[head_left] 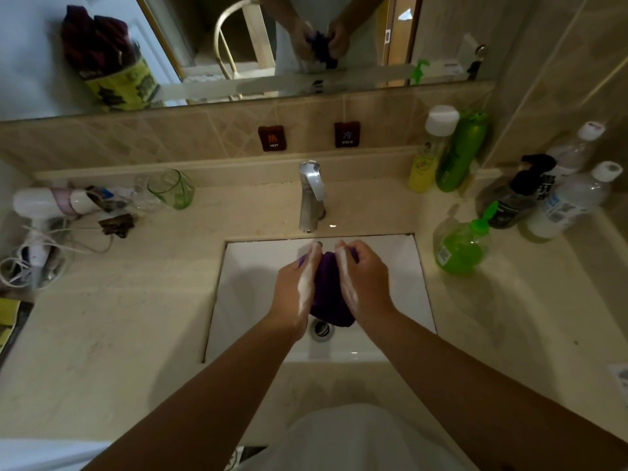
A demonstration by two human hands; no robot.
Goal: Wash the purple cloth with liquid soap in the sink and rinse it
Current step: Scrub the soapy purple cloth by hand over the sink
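Both hands, left hand (295, 289) and right hand (365, 278), grip the bunched purple cloth (327, 287) over the sink (251, 277), white lather on their edges, faucet (311, 195) dry: soaping under way, I judge, rinsing not begun.
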